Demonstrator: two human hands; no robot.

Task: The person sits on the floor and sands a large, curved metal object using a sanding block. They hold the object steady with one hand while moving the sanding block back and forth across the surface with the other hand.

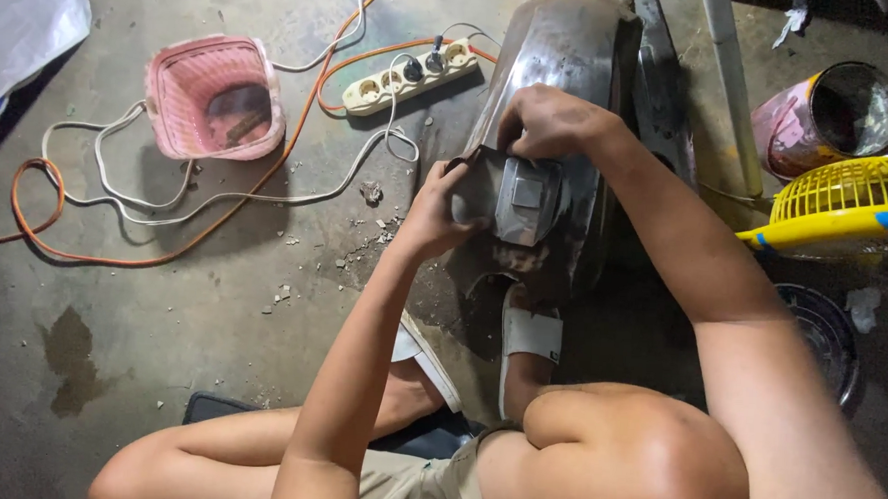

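Both hands worked a curved, dull-grey metal fender (572, 56) on rough concrete.
The left hand (441, 214) pinched its edge; the right hand (549, 119) curled closed over the scuffed panel top.

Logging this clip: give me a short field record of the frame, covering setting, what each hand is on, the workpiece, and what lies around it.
setting: concrete floor, person seated low, viewed from above
left hand: grip on the near left edge of the dark curved metal panel
right hand: pressed on top of the panel, fingers curled over it
workpiece: panel standing on the floor, a grey square piece on its face
left of it: power strip, orange cable, white cable, pink basket
right of it: paint can, yellow fan guard
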